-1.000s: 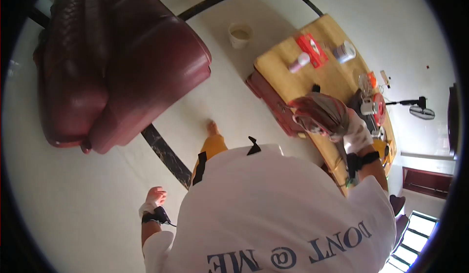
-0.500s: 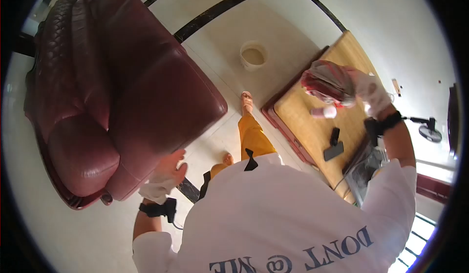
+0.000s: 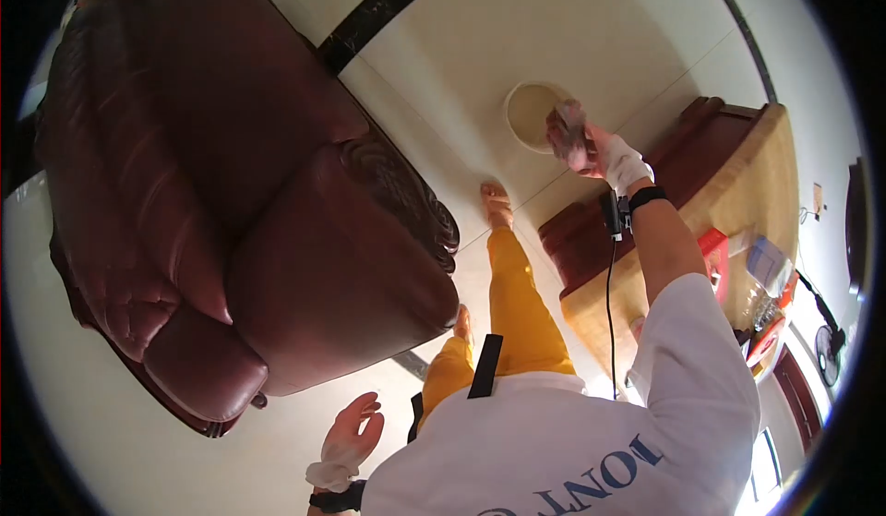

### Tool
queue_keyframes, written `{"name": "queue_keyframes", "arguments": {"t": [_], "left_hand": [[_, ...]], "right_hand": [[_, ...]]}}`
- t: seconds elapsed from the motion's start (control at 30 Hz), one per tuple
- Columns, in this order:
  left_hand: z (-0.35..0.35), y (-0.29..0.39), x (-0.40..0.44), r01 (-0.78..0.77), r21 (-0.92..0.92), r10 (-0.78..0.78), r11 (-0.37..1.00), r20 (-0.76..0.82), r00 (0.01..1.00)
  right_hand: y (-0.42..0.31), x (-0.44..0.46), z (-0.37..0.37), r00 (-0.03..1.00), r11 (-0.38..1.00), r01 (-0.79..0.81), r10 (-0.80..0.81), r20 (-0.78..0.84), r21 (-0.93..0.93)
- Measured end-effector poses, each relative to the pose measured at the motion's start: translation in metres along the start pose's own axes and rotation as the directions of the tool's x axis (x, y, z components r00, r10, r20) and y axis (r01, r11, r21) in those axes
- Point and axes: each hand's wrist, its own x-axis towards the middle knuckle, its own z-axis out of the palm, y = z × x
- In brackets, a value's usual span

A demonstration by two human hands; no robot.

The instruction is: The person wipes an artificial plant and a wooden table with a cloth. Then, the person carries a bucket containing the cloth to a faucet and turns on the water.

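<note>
A bunched reddish-grey cloth [image 3: 569,135] is gripped in my right hand [image 3: 606,151], whose fingers are wrapped round it. Hand and cloth are at the right side of a pale bucket [image 3: 508,108] on the floor, and the cloth covers part of its rim from view. Whether the two touch, I cannot tell. My left hand [image 3: 353,431] hangs low by my side with fingers apart, holding nothing; the sofa is nearest to it. Both hands have whitish coverings around the palm and wrist, and black straps circle the wrists.
A dark red leather sofa [image 3: 341,267] fills the left. To the right stands a wood-topped table [image 3: 738,179] with a red box [image 3: 712,256] and several packages on it. Dark strips [image 3: 378,18] cross the pale tiled floor. A black cable [image 3: 610,322] hangs from my right wrist.
My right hand has carried the cloth from above the table to the bucket. My left hand has dropped lower, away from the sofa's edge. The camera view has shifted.
</note>
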Motion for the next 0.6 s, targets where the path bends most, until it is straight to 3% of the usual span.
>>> {"name": "queue_keyframes", "arguments": {"t": [0.03,0.07,0.13,0.2,0.27,0.33,0.37,0.43,0.5,0.53,0.6], "left_hand": [[-0.002,0.003,0.005,0.004,-0.132,-0.009,0.991,-0.032,0.999],[-0.005,0.011,0.011,0.03,-0.116,-0.033,0.993,-0.023,0.999],[-0.007,0.025,0.021,0.036,-0.215,-0.054,0.976,-0.078,0.996],[-0.007,0.03,0.03,0.083,-0.224,-0.098,0.971,-0.057,0.994],[-0.005,0.031,0.035,0.122,-0.233,-0.135,0.965,-0.039,0.99],[-0.002,0.031,0.038,0.19,-0.375,-0.214,0.908,-0.024,0.977],[-0.001,0.031,0.04,0.185,-0.253,-0.197,0.95,-0.025,0.98],[-0.002,0.043,0.044,0.246,-0.23,-0.255,0.942,-0.009,0.967],[-0.001,0.046,0.048,0.279,-0.241,-0.288,0.93,-0.003,0.958],[-0.002,0.049,0.05,0.287,-0.23,-0.296,0.93,-0.005,0.955],[-0.004,0.062,0.056,0.318,-0.236,-0.33,0.918,-0.009,0.944]], "right_hand": [[0.005,0.012,0.0,0.964,0.991,-0.02,-0.015,-0.264,-0.129],[0.011,0.025,0.0,0.862,0.964,-0.076,-0.065,-0.503,-0.254],[0.043,0.07,-0.036,0.867,0.976,-0.102,-0.008,-0.499,-0.193],[0.065,0.081,-0.045,0.848,0.943,-0.162,-0.017,-0.529,-0.291],[0.084,0.097,-0.051,0.857,0.948,-0.182,0.023,-0.515,-0.262],[0.1,0.118,-0.055,0.865,0.951,-0.202,0.062,-0.498,-0.233],[0.108,0.133,-0.06,0.85,0.963,-0.206,0.088,-0.519,-0.175],[0.131,0.168,-0.077,0.833,0.969,-0.223,0.135,-0.537,-0.103],[0.147,0.199,-0.082,0.829,0.99,-0.045,0.112,-0.547,0.135],[0.159,0.208,-0.084,0.828,0.988,-0.053,0.126,-0.546,0.147],[0.135,0.2,-0.04,0.818,0.907,0.243,-0.002,-0.576,0.342]]}}
